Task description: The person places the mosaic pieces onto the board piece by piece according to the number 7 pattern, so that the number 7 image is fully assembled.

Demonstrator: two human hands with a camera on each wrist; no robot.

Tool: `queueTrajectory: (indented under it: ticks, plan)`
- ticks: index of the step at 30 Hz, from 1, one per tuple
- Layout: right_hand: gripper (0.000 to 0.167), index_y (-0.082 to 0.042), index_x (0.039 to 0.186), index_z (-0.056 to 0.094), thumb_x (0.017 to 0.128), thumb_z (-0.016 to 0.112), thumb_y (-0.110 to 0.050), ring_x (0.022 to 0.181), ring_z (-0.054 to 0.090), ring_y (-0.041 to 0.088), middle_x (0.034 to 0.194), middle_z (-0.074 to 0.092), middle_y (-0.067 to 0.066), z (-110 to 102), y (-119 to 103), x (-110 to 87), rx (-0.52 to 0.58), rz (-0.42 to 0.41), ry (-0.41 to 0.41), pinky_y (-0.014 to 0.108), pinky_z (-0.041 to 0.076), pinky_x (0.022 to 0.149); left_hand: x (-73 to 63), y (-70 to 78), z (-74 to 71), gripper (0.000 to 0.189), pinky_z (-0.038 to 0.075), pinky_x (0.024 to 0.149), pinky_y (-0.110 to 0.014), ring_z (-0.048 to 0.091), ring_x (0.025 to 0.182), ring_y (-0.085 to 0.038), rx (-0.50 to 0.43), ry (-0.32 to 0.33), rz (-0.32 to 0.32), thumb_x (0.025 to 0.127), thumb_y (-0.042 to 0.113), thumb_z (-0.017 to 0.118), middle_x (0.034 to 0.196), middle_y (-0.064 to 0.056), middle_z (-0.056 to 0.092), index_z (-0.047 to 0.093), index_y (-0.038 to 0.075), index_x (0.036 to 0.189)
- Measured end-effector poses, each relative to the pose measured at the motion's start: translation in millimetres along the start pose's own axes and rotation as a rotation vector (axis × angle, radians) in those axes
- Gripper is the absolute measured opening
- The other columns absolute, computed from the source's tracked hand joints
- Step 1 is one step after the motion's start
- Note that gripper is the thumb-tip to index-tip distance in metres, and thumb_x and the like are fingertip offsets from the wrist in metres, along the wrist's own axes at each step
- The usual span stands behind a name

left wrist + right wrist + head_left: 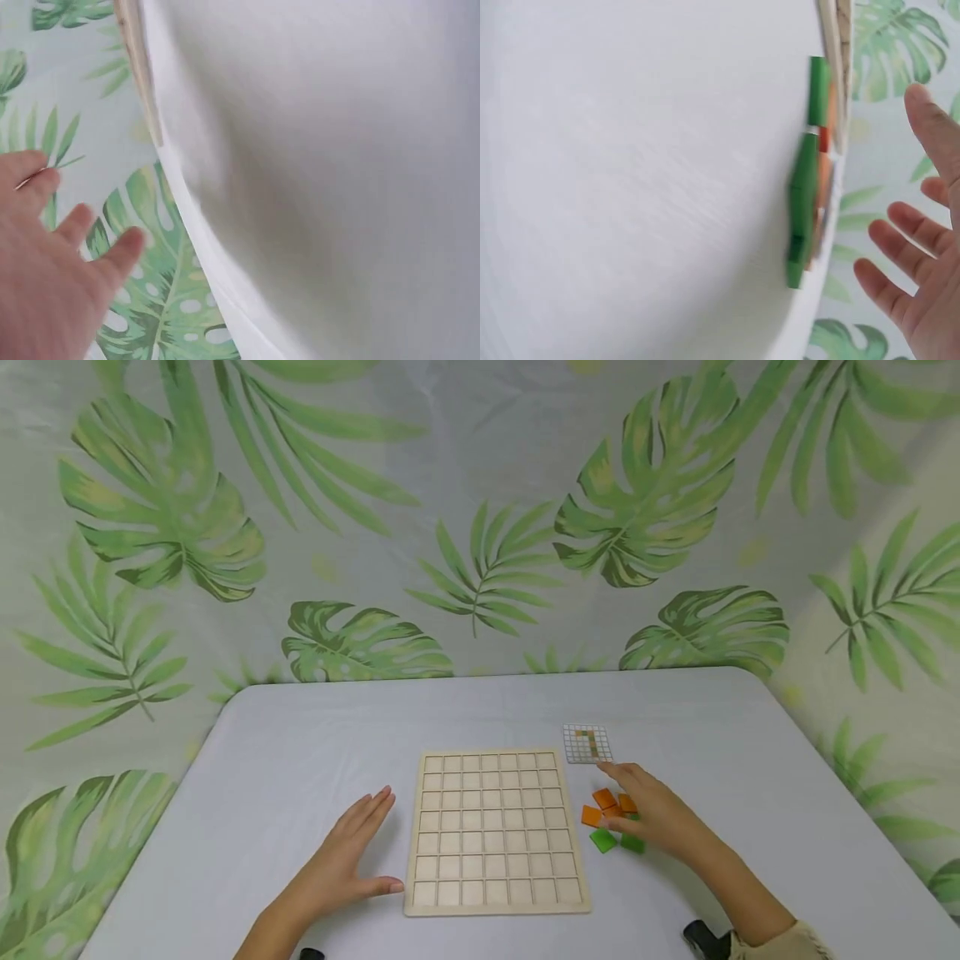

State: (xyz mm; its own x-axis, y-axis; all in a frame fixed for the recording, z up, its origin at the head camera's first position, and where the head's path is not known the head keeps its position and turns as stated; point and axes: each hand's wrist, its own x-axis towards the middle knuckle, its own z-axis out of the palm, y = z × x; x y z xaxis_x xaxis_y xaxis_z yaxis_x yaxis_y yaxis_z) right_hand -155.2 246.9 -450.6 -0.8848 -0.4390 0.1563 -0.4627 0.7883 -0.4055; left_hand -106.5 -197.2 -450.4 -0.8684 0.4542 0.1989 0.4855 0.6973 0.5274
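Note:
A square wooden grid board (pixel 491 833) lies flat on the white table, its cells bare. Beside its left edge is my left hand (pixel 343 857), fingers extended and thumb spread toward the board; it holds nothing. My right hand (pixel 654 810) hovers over a small pile of square tiles to the right of the board, its fingers spread and partly covering them. Among the tiles are an orange tile (pixel 592 816) and a green tile (pixel 602 840). In the right wrist view the green tiles (pixel 802 187) appear edge-on, apart from the right hand (pixel 922 255).
A small printed grid card (pixel 587 744) with a coloured 7-like pattern lies beyond the tiles, near the board's top right corner. The white table (pixel 300 735) ends at a leaf-patterned cloth backdrop (pixel 480 568).

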Motion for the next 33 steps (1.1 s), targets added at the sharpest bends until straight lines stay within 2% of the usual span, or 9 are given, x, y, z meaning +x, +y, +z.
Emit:
queueTrajectory:
  ticks: [3, 7, 14, 23, 29, 33]
  plan:
    - [0.074, -0.009, 0.135, 0.038, 0.075, 0.069, -0.040, 0.100, 0.051, 0.023, 0.120, 0.048, 0.010, 10, 2, 1.0, 0.061, 0.013, -0.014, 0.043, 0.046, 0.083, -0.7, -0.2, 6.2, 0.103, 0.024, 0.098, -0.059, 0.015, 0.132, -0.034, -0.023, -0.041, -0.020, 0.062, 0.049, 0.075, 0.148, 0.000, 0.018, 0.022, 0.015, 0.144]
    - [0.066, -0.007, 0.129, 0.045, 0.076, 0.068, -0.038, 0.097, 0.051, 0.020, 0.114, 0.051, 0.008, 18, 2, 1.2, 0.109, 0.001, -0.008, 0.041, 0.046, 0.083, 1.1, -1.6, 14.7, 0.099, 0.022, 0.099, -0.058, 0.017, 0.132, -0.034, -0.007, -0.098, -0.026, 0.063, 0.055, 0.070, 0.147, 0.001, 0.021, 0.028, 0.011, 0.142]
    - [0.047, -0.004, 0.112, 0.058, 0.073, 0.074, -0.026, 0.093, 0.052, 0.018, 0.105, 0.054, 0.004, 30, -1, 4.6, 0.079, -0.016, 0.031, 0.036, 0.048, 0.077, 0.3, -1.5, 27.9, 0.093, 0.020, 0.100, -0.057, 0.018, 0.131, -0.033, 0.004, -0.168, -0.045, 0.066, 0.060, 0.064, 0.146, 0.003, 0.024, 0.033, 0.014, 0.140]
    - [0.028, -0.009, 0.093, 0.062, 0.072, 0.075, -0.023, 0.089, 0.051, 0.018, 0.099, 0.052, 0.002, 33, -4, 5.8, 0.025, 0.011, 0.046, 0.035, 0.048, 0.077, -0.6, -4.7, 29.9, 0.091, 0.021, 0.100, -0.057, 0.020, 0.131, -0.033, 0.016, -0.183, -0.057, 0.065, 0.059, 0.064, 0.146, 0.004, 0.025, 0.036, 0.013, 0.139]
    - [0.027, -0.006, 0.088, 0.063, 0.072, 0.075, -0.023, 0.085, 0.052, 0.018, 0.098, 0.054, 0.004, 32, -11, 8.8, -0.071, -0.009, 0.034, 0.033, 0.049, 0.072, -0.8, -5.7, 30.0, 0.091, 0.020, 0.100, -0.057, 0.021, 0.130, -0.033, 0.010, -0.176, -0.055, 0.065, 0.059, 0.065, 0.145, 0.003, 0.027, 0.037, 0.013, 0.138]
    - [0.026, -0.008, 0.089, 0.062, 0.074, 0.073, -0.026, 0.078, 0.052, 0.012, 0.094, 0.058, 0.001, 25, -15, 9.1, -0.087, 0.038, 0.039, 0.028, 0.048, 0.066, -0.8, -6.5, 31.1, 0.090, 0.020, 0.100, -0.058, 0.020, 0.130, -0.033, -0.007, -0.162, -0.054, 0.065, 0.059, 0.065, 0.145, 0.004, 0.027, 0.038, 0.014, 0.138]
